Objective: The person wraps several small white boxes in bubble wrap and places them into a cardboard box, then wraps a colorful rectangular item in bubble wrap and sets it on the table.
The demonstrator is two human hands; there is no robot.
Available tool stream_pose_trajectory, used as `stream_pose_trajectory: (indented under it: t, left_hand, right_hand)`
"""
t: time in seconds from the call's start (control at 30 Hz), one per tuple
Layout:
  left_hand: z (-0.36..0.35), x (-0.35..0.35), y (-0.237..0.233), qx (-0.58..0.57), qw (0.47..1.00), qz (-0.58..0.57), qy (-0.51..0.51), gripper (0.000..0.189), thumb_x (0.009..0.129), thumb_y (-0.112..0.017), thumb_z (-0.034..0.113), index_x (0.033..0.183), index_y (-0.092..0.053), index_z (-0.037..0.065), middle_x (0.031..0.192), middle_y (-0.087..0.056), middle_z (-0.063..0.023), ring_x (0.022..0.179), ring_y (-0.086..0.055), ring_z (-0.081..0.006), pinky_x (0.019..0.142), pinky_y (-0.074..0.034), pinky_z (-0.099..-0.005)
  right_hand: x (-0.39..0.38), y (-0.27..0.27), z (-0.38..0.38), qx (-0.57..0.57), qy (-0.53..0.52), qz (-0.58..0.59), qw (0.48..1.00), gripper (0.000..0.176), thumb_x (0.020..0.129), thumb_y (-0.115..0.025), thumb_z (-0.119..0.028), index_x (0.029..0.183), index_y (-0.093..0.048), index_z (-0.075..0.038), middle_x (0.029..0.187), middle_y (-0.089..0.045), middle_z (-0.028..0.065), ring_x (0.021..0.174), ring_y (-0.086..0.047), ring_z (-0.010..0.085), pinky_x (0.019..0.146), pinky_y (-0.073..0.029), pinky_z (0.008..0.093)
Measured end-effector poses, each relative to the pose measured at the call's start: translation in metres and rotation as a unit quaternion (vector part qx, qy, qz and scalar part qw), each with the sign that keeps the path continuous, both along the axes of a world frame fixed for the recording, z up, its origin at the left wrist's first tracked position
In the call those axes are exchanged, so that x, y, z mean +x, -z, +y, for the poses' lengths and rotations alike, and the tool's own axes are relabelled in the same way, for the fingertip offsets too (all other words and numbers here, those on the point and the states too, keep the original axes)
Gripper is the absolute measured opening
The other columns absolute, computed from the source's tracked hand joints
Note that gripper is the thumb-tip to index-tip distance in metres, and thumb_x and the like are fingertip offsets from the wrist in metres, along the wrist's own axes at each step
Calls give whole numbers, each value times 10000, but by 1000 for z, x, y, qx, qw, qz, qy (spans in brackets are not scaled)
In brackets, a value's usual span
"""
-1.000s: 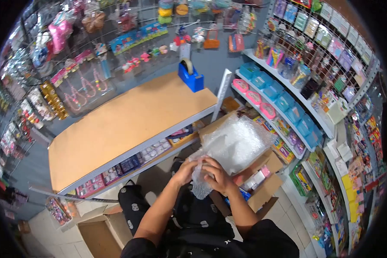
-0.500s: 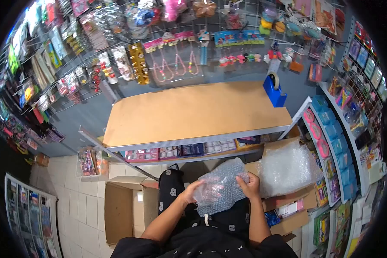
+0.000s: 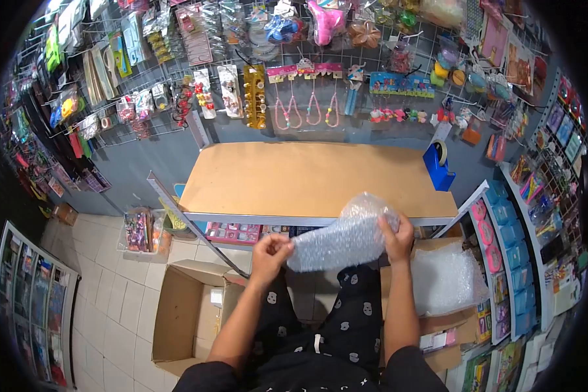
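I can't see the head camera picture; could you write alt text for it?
A person's left hand and right hand hold a sheet of bubble wrap between them, before a brown tabletop in a shop. A blue tape dispenser stands at the tabletop's far right corner; an open cardboard box sits on the floor at left.

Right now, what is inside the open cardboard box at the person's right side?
A heap of bubble wrap lies in the cardboard box; a few small packets show at its near edge. Whatever lies under the wrap is covered.
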State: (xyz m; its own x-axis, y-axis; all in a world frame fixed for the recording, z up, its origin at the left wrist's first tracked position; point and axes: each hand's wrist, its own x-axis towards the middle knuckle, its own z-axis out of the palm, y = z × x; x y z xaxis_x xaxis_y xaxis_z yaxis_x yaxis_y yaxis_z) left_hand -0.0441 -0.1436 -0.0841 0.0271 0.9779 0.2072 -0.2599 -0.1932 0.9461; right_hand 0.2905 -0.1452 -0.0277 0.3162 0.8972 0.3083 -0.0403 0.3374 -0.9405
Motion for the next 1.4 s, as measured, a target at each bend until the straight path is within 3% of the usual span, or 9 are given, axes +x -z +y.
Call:
stream_pose_trajectory:
  t: [0.2,0.33,0.5,0.77,0.87,1.0,1.07,1.17,1.4]
  left_hand:
    - [37,-19,-93,158,987,-37,18,134,942,-763,-15,1036,-672,12,930,-716,-14,831,-659,-61,735,-531,-224]
    - [74,-21,-122,170,985,40,-10,130,920,-733,-19,1034,-676,9,952,-684,-17,837,-627,-88,754,-507,-234]
    - [147,-20,-79,134,965,227,-10,137,932,-703,16,1066,-712,-9,825,-677,2,738,-625,-69,683,-514,-227]
    - [163,-20,-53,125,921,366,-42,164,880,-699,97,994,-741,-13,798,-692,-89,661,-635,-143,644,-525,-297]
    - [166,-22,-48,181,890,410,-88,186,855,-723,117,1008,-756,18,964,-729,-129,731,-676,-204,675,-543,-327]
    - [154,-20,-64,172,880,436,-72,303,851,-755,230,1117,-753,84,1209,-701,-135,1057,-676,-274,933,-526,-409]
    - [154,-21,-61,258,831,484,-91,379,857,-761,299,1191,-742,121,1312,-680,-125,1233,-629,-297,1066,-470,-448]
    - [148,-19,-70,223,830,510,-30,451,865,-754,383,1255,-738,159,1440,-643,-114,1409,-518,-349,1182,-368,-482]
    - [146,-15,-70,171,787,592,-27,532,862,-721,476,1328,-719,219,1530,-595,-71,1466,-472,-312,1217,-296,-510]
  right_hand:
    - [8,-57,52,157,-84,-22,984,234,937,-768,-74,1137,-676,4,1046,-734,72,940,-676,118,834,-550,281]
    - [6,-62,96,174,-86,-21,981,481,908,-784,-35,1324,-547,13,1175,-703,123,972,-691,145,813,-568,265]
    - [30,30,169,45,-37,-165,985,734,811,-867,-34,1431,-477,-73,1159,-667,133,918,-720,163,713,-581,277]
    - [16,21,151,49,28,-159,986,637,860,-838,-39,1394,-492,-21,1197,-630,141,944,-720,163,767,-595,288]
    - [18,30,161,59,50,-142,987,582,878,-826,-53,1368,-516,-5,1216,-621,156,1011,-701,174,795,-598,290]
    - [17,31,157,68,77,-147,984,466,893,-827,-122,1285,-604,-8,1209,-657,146,1076,-678,185,826,-591,313]
    - [15,26,152,62,64,-220,971,395,880,-838,-189,1199,-669,-29,1194,-692,122,1080,-687,215,876,-581,349]
    - [6,4,134,72,17,-377,923,334,855,-845,-288,1077,-739,-63,1174,-731,87,1103,-690,272,956,-553,393]
    - [0,3,132,32,-11,-488,872,340,820,-848,-378,1041,-797,-125,1281,-717,104,1212,-658,335,1058,-510,436]
